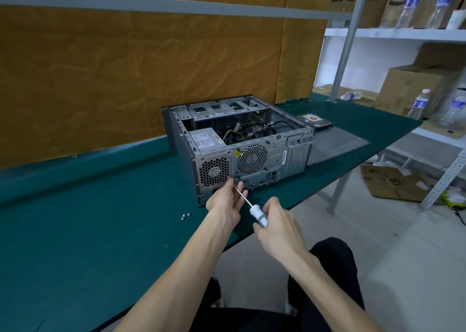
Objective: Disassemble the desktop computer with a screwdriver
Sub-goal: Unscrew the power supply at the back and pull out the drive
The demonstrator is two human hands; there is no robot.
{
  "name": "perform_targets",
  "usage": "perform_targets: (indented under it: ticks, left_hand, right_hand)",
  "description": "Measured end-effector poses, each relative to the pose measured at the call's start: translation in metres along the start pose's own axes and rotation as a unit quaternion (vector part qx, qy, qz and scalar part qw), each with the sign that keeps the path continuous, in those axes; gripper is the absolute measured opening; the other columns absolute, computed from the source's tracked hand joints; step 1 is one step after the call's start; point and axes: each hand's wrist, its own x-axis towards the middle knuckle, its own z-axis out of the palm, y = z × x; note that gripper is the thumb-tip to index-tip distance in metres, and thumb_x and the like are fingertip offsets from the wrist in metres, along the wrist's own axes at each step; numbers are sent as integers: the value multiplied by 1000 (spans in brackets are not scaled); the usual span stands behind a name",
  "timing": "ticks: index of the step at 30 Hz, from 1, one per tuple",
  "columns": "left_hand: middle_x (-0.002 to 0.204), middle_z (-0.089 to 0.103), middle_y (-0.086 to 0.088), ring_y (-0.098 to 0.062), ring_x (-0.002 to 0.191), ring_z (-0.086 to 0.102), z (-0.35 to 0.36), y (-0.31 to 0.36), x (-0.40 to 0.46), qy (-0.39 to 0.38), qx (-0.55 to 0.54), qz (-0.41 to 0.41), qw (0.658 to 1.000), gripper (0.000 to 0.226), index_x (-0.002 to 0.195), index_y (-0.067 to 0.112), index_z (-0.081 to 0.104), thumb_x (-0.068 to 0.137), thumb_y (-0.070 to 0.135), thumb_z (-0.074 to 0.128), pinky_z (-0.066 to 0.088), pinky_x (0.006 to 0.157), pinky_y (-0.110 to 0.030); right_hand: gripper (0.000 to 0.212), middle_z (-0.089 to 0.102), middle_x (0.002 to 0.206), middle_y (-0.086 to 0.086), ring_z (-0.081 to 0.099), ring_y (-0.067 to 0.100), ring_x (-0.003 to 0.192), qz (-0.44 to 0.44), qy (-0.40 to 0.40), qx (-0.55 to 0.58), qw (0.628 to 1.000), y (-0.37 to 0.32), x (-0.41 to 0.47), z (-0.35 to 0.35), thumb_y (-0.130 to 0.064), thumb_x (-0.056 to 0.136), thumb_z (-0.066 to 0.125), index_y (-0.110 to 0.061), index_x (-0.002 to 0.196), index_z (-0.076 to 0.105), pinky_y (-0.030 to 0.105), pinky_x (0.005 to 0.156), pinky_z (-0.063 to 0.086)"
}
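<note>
Case (252, 152) opened, two screws (185, 215) out; right hand (277, 224) grips screwdriver (252, 207), left hand (224, 198) pinches its shaft; internals remain.

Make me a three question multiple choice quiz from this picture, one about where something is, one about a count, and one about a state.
1. Where do the small loose silver screws lie?
A. on the green table mat
B. inside the case
C. on the shelf

2. How many round fan grilles show on the rear of the grey metal computer case?
A. one
B. two
C. four

3. What does the right hand hold?
A. nothing
B. a bottle
C. the white-handled screwdriver

Answers: 1 A, they sit on the mat left of the left hand. 2 B, two grilles side by side. 3 C, fingers wrap the handle.
</note>
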Motion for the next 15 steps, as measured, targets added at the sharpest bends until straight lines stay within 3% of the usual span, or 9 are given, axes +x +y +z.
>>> perform_targets:
  ticks: [2, 5, 7, 10, 12, 15]
  left_hand:
    - [86, 72, -13, -21, 74, 75, -1, 0, 1, -4, 0, 3, 1000, 11, 99, -2, 66, 93, 6, 71, 63, 56, -34]
    - [85, 72, -14, -21, 73, 75, -1, -1, 2, -2, 10, 13, 1000, 9, 92, 0, 63, 95, 7, 67, 64, 60, -35]
    - [80, 72, -11, -20, 70, 74, 1, -4, 1, 13, 20, 24, 999, 12, 88, 2, 62, 94, 9, 69, 63, 63, -36]
    - [77, 72, -9, -18, 70, 74, 2, -5, -1, 17, 15, 25, 999, 14, 90, 2, 65, 93, 13, 73, 64, 66, -38]
    - [81, 73, -9, -17, 73, 74, 3, -3, -2, 10, 14, 20, 1000, 14, 97, 1, 66, 94, 14, 72, 64, 64, -35]
    - [86, 72, -10, -17, 73, 73, 2, 0, -2, -3, 20, 16, 1000, 13, 100, 0, 65, 97, 13, 67, 63, 57, -32]
  right_hand:
    - [21, 52, 89, -4, 54, 18, 75, -5, -5, 13, 1000, 2, 0, 1, -30, 94, 63, -22, 93, 44, 31, 61, 37]
    - [19, 53, 77, -2, 51, 14, 60, -7, -28, -10, 1000, 7, -2, 0, -26, 97, 53, -19, 81, 49, 27, 50, 33]
    - [10, 60, 83, -3, 59, 18, 71, -22, 6, -61, 998, 7, -3, -4, -29, 95, 61, -21, 93, 56, 29, 57, 39]
    - [33, 60, 103, -3, 63, 23, 90, -57, 46, -88, 993, 4, -4, -4, -28, 89, 72, -28, 104, 42, 31, 66, 40]
    - [38, 55, 107, -1, 59, 22, 87, -59, 33, -56, 996, 3, -4, -1, -28, 90, 71, -29, 103, 35, 31, 67, 38]
    - [26, 49, 105, 3, 56, 21, 81, -27, -26, 5, 999, 4, 0, 2, -44, 98, 57, -20, 103, 49, 34, 68, 40]
